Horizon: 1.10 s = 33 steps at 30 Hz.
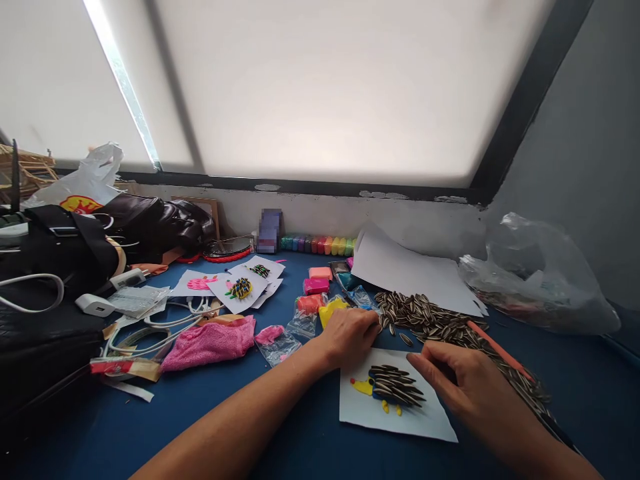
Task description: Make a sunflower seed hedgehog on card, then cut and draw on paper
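Observation:
A sheet of white paper (pixel 345 410) lies on the blue table in front of me. On it is a hedgehog picture (pixel 397 385) with sunflower-seed spines, a yellow clay face, a red nose and yellow feet. My left hand (pixel 350 332) is closed, curled just past the paper's far edge beside the seeds; its fingertips are partly hidden. At the paper's upper right edge my right hand (pixel 463 380) has thumb and index finger drawn together; whatever is between them does not show. A heap of sunflower seeds (pixel 420 317) spreads behind both hands.
An orange stick (pixel 500 350) lies across the seeds. Clay packets (pixel 316 285), a pink cloth (pixel 213 343), white cables (pixel 145 340) and finished seed pictures (pixel 240 288) are to the left. Behind stand a phone (pixel 270 231), paper sheets (pixel 400 267) and a plastic bag (pixel 545 287).

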{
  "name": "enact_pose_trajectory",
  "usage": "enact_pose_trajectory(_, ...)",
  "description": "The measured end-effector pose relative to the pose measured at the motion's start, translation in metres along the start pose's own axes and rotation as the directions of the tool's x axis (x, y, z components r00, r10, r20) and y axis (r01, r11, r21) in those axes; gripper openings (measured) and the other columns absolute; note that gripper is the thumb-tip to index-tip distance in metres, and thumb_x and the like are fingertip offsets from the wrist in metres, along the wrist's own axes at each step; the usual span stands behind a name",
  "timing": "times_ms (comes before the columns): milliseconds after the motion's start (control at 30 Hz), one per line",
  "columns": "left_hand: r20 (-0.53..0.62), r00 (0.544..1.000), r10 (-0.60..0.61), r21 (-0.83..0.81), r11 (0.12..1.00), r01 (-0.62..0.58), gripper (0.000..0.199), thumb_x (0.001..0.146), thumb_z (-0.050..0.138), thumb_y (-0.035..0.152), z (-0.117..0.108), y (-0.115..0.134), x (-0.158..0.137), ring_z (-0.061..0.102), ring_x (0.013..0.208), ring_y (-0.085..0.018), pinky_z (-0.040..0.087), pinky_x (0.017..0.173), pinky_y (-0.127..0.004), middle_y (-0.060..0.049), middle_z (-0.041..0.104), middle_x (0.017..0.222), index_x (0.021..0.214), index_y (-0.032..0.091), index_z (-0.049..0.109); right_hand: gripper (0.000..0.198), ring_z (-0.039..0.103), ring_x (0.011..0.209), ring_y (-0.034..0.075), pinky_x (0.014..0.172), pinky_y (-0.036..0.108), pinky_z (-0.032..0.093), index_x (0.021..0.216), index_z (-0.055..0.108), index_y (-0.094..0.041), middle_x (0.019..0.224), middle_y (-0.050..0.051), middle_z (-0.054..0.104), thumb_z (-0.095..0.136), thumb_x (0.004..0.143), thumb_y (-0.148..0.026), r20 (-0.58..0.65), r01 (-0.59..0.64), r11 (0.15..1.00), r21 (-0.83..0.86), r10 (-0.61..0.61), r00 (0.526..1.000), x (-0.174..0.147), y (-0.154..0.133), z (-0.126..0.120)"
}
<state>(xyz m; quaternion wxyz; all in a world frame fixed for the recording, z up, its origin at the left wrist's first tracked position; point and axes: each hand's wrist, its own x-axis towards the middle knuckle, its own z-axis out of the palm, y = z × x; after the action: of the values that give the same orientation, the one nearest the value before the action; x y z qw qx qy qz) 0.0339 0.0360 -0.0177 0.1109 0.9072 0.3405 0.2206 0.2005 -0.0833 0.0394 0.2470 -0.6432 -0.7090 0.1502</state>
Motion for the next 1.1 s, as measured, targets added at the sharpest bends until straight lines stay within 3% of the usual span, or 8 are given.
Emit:
enact_pose_trajectory(200,-0.012,1.0,0.001,-0.008,1.0,-0.001,0.02,0.091,0.047,0.028,0.002,-0.002,0.001,0.061,0.075,-0.016,0.038,0.064,-0.025,-0.004,0.068,0.082,0.081,0.018,0.062,0.02,0.062,0.074,0.021,0.066,0.033,0.047,0.083,0.067,-0.026,0.086,0.004,0.069,0.05,0.087,-0.035,0.088,0.019,0.995,0.097,-0.028,0.996,0.003,0.003,-0.005)
enact_pose_trajectory(433,-0.017,1.0,0.006,-0.012,1.0,-0.007,0.023,0.093,0.045,0.029,0.001,-0.001,-0.001,0.06,0.072,-0.015,0.038,0.063,-0.025,-0.004,0.067,0.08,0.08,0.018,0.06,0.022,0.051,0.054,0.016,0.05,0.028,0.036,0.071,0.063,-0.024,0.062,0.0,0.061,0.051,0.086,-0.036,0.094,-0.037,0.997,0.071,0.031,0.995,0.002,-0.002,-0.009)
enact_pose_trajectory(733,-0.003,1.0,0.002,-0.022,1.0,-0.002,0.021,0.092,0.046,0.027,0.0,0.0,0.0,0.061,0.075,-0.016,0.039,0.065,-0.025,-0.004,0.068,0.082,0.081,0.018,0.061,0.017,0.057,0.062,0.017,0.056,0.029,0.04,0.084,0.064,-0.024,0.074,0.001,0.066,0.049,0.087,-0.033,0.132,-0.044,0.999,0.014,0.042,0.99,0.001,0.001,-0.007)
enact_pose_trajectory(867,-0.008,1.0,-0.003,-0.011,1.0,0.003,0.021,0.092,0.047,0.028,0.001,-0.002,0.0,0.061,0.073,-0.016,0.037,0.063,-0.025,-0.004,0.068,0.081,0.08,0.018,0.061,0.024,0.058,0.065,0.018,0.059,0.029,0.042,0.079,0.063,-0.023,0.076,0.003,0.065,0.047,0.09,-0.037,0.158,-0.025,1.0,-0.004,0.026,0.987,0.002,0.001,-0.003)
enact_pose_trajectory(967,-0.01,1.0,-0.004,-0.007,1.0,0.004,0.02,0.091,0.047,0.028,0.002,-0.002,0.001,0.061,0.073,-0.016,0.036,0.062,-0.026,-0.004,0.068,0.081,0.08,0.018,0.061,0.029,0.058,0.066,0.019,0.059,0.03,0.043,0.077,0.06,-0.023,0.073,0.003,0.064,0.042,0.093,-0.039,0.135,-0.02,1.0,0.009,0.019,0.991,0.002,0.0,0.0)
enact_pose_trajectory(1100,-0.009,1.0,-0.005,-0.012,1.0,0.005,0.02,0.091,0.048,0.028,0.002,-0.002,0.002,0.062,0.075,-0.017,0.037,0.062,-0.026,-0.004,0.069,0.082,0.082,0.018,0.062,0.023,0.062,0.076,0.02,0.066,0.03,0.047,0.084,0.062,-0.024,0.086,0.003,0.067,0.045,0.092,-0.037,0.073,0.007,0.994,0.106,-0.015,0.997,0.002,-0.001,0.005)
